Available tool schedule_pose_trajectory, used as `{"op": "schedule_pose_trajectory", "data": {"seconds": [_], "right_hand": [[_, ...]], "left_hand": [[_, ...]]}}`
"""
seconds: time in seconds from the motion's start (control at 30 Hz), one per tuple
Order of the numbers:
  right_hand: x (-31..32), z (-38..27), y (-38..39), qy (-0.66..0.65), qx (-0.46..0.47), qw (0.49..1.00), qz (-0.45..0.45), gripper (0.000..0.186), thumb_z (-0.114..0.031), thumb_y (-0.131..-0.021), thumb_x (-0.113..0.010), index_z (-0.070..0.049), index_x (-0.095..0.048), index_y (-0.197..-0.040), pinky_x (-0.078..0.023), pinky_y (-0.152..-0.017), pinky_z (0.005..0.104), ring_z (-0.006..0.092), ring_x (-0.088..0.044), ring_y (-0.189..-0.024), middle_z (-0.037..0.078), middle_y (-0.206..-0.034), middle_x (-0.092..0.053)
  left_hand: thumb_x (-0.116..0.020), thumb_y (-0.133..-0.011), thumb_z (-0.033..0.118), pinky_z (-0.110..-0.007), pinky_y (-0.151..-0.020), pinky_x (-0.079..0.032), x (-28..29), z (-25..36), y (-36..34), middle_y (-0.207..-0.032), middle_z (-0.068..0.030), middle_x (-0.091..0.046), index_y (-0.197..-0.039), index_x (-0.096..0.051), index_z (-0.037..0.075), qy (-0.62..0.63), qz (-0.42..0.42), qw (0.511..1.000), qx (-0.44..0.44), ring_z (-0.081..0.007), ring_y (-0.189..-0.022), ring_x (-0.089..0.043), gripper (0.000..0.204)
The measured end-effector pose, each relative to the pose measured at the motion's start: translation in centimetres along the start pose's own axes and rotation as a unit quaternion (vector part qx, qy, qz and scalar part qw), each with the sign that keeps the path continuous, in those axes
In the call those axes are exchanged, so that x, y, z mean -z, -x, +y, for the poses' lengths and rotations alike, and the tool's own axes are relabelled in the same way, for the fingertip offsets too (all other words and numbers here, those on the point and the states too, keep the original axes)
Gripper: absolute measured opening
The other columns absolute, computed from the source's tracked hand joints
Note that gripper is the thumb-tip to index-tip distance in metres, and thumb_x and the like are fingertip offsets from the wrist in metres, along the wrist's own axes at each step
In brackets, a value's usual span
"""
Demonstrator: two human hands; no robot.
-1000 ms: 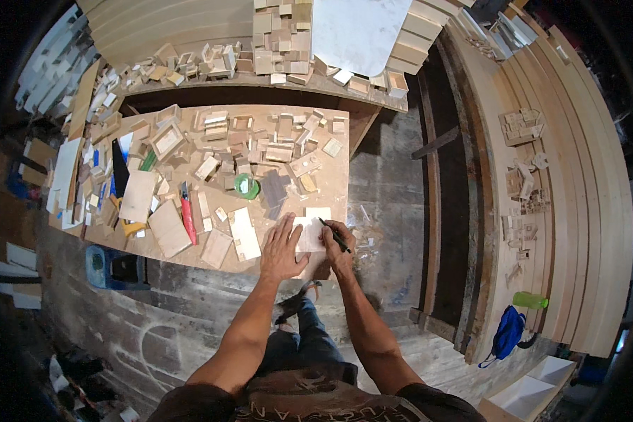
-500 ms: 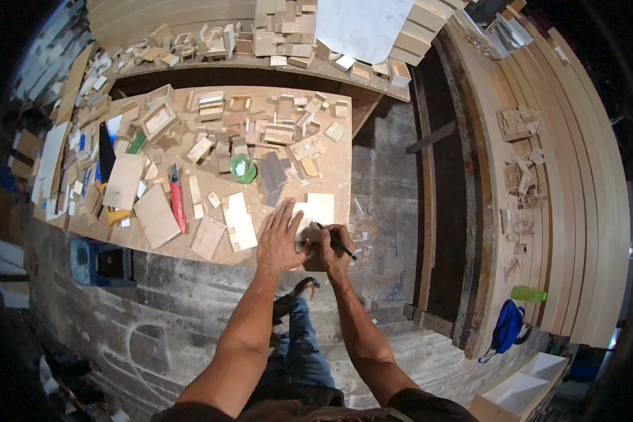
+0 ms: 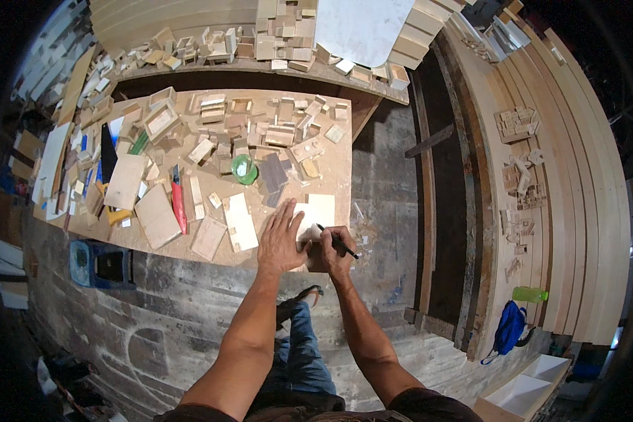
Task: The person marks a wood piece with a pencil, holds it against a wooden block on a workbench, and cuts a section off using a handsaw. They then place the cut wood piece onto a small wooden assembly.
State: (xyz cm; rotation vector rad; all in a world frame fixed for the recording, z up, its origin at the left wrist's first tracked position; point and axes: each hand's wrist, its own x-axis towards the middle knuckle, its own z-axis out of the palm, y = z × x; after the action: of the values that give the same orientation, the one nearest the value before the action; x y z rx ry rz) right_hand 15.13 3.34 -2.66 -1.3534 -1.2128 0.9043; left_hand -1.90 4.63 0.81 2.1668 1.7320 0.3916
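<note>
My left hand (image 3: 283, 238) lies with its fingers stretched out on a small pale wooden board (image 3: 321, 206) at the front right of the table. In my right hand (image 3: 338, 254) is a slim black pencil (image 3: 344, 245), pinched between thumb and fingers. Its upper left end reaches over the board, close to my left thumb. Whether the tip touches the wood I cannot tell. Part of the board is covered by both hands. Left of my left hand lies another pale wooden piece with a notched edge (image 3: 240, 222).
Many small wooden blocks and boxes cover the table (image 3: 341, 169). A green jar (image 3: 244, 169), a dark grey piece (image 3: 274, 177) and a red-handled saw (image 3: 178, 209) lie among them. Long planks (image 3: 577, 176) line the right side. Below the table is a blue stool (image 3: 100, 264).
The view has shifted slightly. Both hands hold nearly the same places on the board, and the pencil stays in my right hand.
</note>
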Motion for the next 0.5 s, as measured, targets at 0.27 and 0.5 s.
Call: {"op": "schedule_pose_trajectory", "data": {"seconds": [0.27,0.5], "right_hand": [[-0.6,-1.3,-1.2,-0.013,-0.022,0.999,0.021,0.02,-0.019,-0.098,-0.069,0.001,-0.067,-0.096,-0.046,-0.06,0.0249,0.0064,-0.056,-0.067,0.002,-0.073,-0.065],[-0.4,-0.8,-1.6,-0.018,-0.017,1.0,-0.002,0.021,-0.02,-0.098,-0.069,0.001,-0.068,-0.1,-0.045,-0.059,0.0257,0.0069,-0.055,-0.065,0.001,-0.071,-0.064]], "left_hand": [[-0.079,-0.071,0.035,-0.043,-0.128,-0.02,0.9,0.4,-0.1,-0.169,-0.0098,-0.021,-0.15,-0.045,0.011,-0.008,-0.021,1.0,0.004,-0.0247,-0.156,-0.02,0.09],[-0.079,-0.071,0.038,-0.044,-0.128,-0.021,0.7,0.4,-0.1,-0.169,-0.0095,-0.02,-0.151,-0.044,0.012,-0.015,-0.026,1.0,0.009,-0.0245,-0.156,-0.019,0.092]]}}
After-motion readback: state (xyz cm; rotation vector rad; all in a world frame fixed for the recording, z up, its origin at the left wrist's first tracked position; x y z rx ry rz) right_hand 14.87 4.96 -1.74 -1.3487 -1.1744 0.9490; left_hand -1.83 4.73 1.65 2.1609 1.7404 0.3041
